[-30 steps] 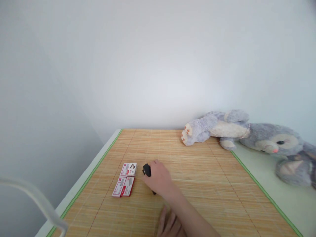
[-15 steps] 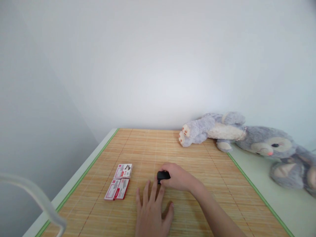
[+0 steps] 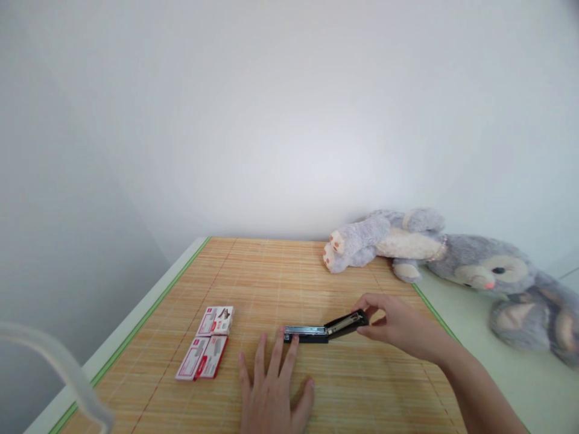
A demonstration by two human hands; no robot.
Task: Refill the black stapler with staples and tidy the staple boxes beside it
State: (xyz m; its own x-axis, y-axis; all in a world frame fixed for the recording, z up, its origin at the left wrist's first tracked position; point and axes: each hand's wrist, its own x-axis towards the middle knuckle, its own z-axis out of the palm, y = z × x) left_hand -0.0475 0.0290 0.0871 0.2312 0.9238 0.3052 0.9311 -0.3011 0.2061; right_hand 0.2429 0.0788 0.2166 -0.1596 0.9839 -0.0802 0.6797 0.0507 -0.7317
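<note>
A black stapler (image 3: 312, 339) lies on the bamboo mat, swung wide so that its silver staple channel shows. Its top cover tilts up toward the right. My right hand (image 3: 393, 322) pinches the end of that cover between thumb and fingers. My left hand (image 3: 274, 386) is spread on the mat, palm down, with its fingertips touching the left end of the stapler's base. To the left of that hand, small red-and-white staple boxes (image 3: 208, 343) lie close together, one with a stapler printed on it.
The bamboo mat (image 3: 266, 274) with green edging covers much of the white table. A grey plush toy (image 3: 416, 244) lies along the back right, against the wall. A pale curved tube (image 3: 63, 367) crosses the lower left.
My right hand has moved to the right, swinging the stapler's cover up and back, so its inside now shows. My left hand stays nearly in place, still spread.
</note>
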